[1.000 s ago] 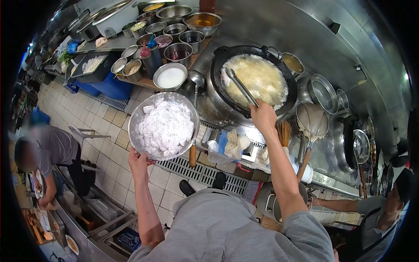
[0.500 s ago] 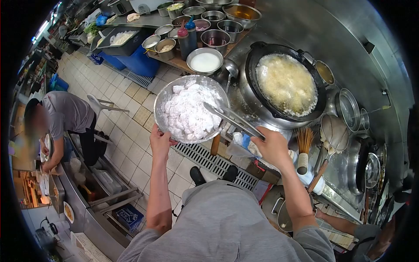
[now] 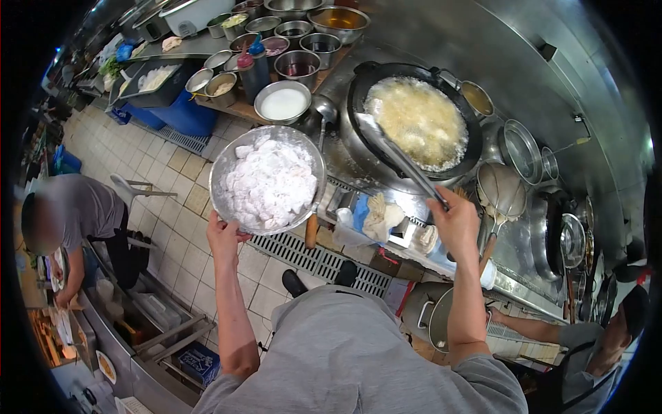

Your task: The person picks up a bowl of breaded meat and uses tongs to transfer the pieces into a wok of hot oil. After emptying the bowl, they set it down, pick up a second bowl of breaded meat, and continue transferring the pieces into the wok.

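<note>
The left hand grips the near rim of a metal bowl, thumb over the edge and fingers curled beneath, holding it up above the tiled floor. The bowl is heaped with white floured pieces. At about 3 o'clock from the bowl, the right hand is closed around the handles of long metal tongs, fingers wrapped and pressed together. The tongs run up toward 11 o'clock from that hand, and their tips sit over the near left edge of the wok, which is full of foaming oil. A strainer rests at 3 o'clock from the wok. Small steel bowls stand on the counter at 12 o'clock from the held bowl.
</note>
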Action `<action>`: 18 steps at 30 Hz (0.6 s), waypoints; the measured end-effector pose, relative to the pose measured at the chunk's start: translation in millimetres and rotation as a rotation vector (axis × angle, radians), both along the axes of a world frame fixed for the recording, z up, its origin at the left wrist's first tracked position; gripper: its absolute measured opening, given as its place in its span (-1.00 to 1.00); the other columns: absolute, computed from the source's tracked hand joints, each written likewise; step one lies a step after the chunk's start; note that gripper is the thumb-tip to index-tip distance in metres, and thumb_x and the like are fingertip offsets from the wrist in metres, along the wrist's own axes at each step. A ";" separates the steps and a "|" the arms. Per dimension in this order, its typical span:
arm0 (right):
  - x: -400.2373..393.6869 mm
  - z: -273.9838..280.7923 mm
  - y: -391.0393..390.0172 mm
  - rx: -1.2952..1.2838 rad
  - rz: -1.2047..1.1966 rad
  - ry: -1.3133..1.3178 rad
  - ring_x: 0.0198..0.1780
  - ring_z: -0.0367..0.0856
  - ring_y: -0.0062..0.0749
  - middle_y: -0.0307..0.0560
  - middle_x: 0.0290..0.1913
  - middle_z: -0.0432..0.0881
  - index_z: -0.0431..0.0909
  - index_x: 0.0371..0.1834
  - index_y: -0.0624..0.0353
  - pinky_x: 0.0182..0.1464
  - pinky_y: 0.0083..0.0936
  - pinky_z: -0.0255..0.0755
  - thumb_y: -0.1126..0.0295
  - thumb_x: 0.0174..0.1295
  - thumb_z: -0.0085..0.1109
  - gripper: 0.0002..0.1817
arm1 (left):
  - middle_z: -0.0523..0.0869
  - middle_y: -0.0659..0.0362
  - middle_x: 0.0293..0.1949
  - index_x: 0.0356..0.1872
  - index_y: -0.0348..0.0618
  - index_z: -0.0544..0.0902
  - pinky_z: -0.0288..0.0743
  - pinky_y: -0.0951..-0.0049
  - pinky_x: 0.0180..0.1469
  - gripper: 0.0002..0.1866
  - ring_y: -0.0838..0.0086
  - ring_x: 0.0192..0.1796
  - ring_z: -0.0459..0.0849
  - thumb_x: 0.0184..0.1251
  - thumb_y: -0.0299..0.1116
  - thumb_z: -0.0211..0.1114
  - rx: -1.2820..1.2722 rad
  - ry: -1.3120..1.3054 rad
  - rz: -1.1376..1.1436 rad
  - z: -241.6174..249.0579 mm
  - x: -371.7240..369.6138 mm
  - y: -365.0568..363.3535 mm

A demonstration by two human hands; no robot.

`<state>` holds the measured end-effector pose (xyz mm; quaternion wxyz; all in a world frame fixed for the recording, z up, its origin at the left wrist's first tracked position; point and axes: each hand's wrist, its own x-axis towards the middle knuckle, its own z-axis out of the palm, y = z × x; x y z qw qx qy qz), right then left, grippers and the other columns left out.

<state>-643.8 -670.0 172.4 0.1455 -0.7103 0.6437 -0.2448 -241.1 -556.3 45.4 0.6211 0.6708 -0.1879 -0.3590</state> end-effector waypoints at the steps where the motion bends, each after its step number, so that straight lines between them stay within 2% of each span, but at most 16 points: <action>1: -11.3 0.6 -3.6 -0.004 -0.007 0.087 -0.39 0.68 0.09 0.18 -0.49 0.67 0.74 -0.01 0.03 -0.28 -0.13 0.49 0.26 0.18 0.33 -0.69 | 0.66 0.04 -0.32 0.27 -0.32 0.39 0.66 0.45 -0.53 -0.46 0.42 -0.52 0.68 0.21 -0.63 0.13 -0.019 0.004 -0.001 2.0 -1.9 0.0; 3: -32.2 -2.4 -14.5 -0.011 -0.017 0.255 -0.33 0.69 0.12 0.18 -0.46 0.68 0.74 -0.04 0.01 -0.24 -0.10 0.50 0.27 0.18 0.32 -0.72 | 0.68 0.07 -0.31 0.33 -0.30 0.36 0.70 0.40 -0.48 -0.41 0.42 -0.48 0.70 0.19 -0.64 0.13 0.002 0.003 -0.027 -4.7 3.6 0.3; 6: -43.6 -8.4 -30.5 0.033 -0.019 0.311 -0.25 0.69 0.16 0.19 -0.41 0.69 0.74 -0.07 0.04 -0.18 -0.07 0.51 0.27 0.19 0.30 -0.74 | 0.70 0.08 -0.29 0.34 -0.29 0.36 0.71 0.38 -0.45 -0.40 0.42 -0.46 0.72 0.19 -0.64 0.12 0.021 -0.027 -0.031 -9.2 7.7 0.0; 11: -36.4 -18.3 -32.4 -0.027 -0.042 0.250 -0.27 0.69 0.17 0.24 -0.41 0.68 0.68 0.07 0.13 -0.18 -0.07 0.50 0.26 0.23 0.29 -0.64 | 0.71 0.06 -0.27 0.32 -0.30 0.38 0.71 0.39 -0.45 -0.42 0.42 -0.46 0.72 0.20 -0.64 0.13 0.023 -0.018 -0.024 -1.5 2.7 0.2; 15: -1.7 3.4 0.6 0.105 0.123 0.114 -0.33 0.69 0.12 0.22 -0.44 0.67 0.68 0.06 0.17 -0.25 -0.13 0.48 0.24 0.21 0.31 -0.61 | 0.71 0.03 -0.27 0.32 -0.35 0.38 0.72 0.40 -0.45 -0.42 0.40 -0.46 0.73 0.19 -0.64 0.14 0.012 -0.027 -0.032 -2.7 4.7 1.1; 18: 25.6 -11.4 11.4 0.167 0.310 0.064 -0.33 0.70 0.09 0.22 -0.42 0.69 0.68 0.05 0.16 -0.24 -0.12 0.51 0.24 0.19 0.33 -0.61 | 0.70 0.02 -0.29 0.31 -0.39 0.36 0.72 0.40 -0.46 -0.42 0.39 -0.46 0.74 0.19 -0.65 0.12 0.011 -0.047 -0.037 -4.4 5.0 -0.1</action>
